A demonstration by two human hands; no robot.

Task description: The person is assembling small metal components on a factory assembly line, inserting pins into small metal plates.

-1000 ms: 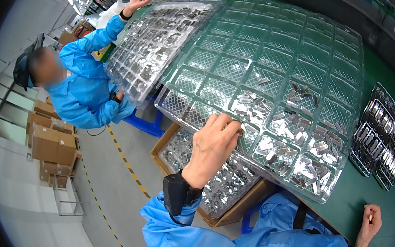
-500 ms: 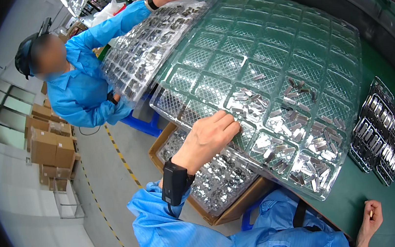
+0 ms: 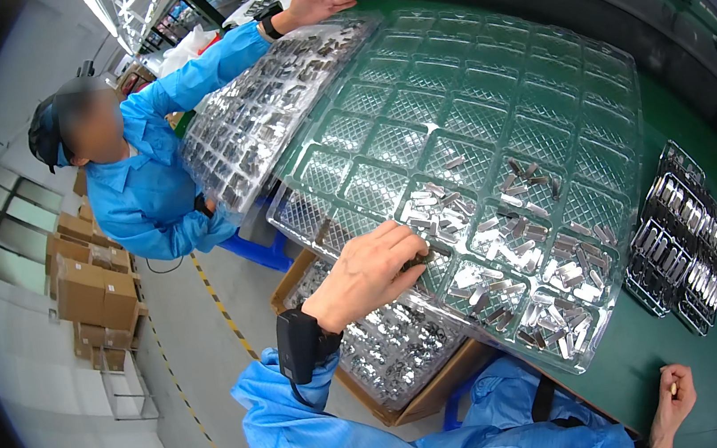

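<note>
My left hand (image 3: 371, 274) is over the near left edge of a clear plastic compartment tray (image 3: 395, 145). Its fingers are curled together around small dark metal pieces (image 3: 418, 261), which show at the fingertips. Loose shiny metal pieces (image 3: 517, 240) lie scattered in several compartments along the tray's near right part, just right of this hand. At the lower right, my right hand (image 3: 674, 400) rests by the green table (image 3: 616, 389) with fingers curled. A small yellowish spot shows between them; what it is I cannot make out.
Black racks (image 3: 682, 238) of metal pieces lie on the table at right. Below the tray's edge stands a cardboard box (image 3: 474, 362) with a filled tray inside. A co-worker in blue (image 3: 139, 188) stands at left beside another filled tray (image 3: 272, 100), one arm stretched over it.
My left hand has turned slightly, and dark pieces now show at its fingertips. The co-worker's outstretched hand, which held small metal pieces, now shows none. My right hand has stayed put.
</note>
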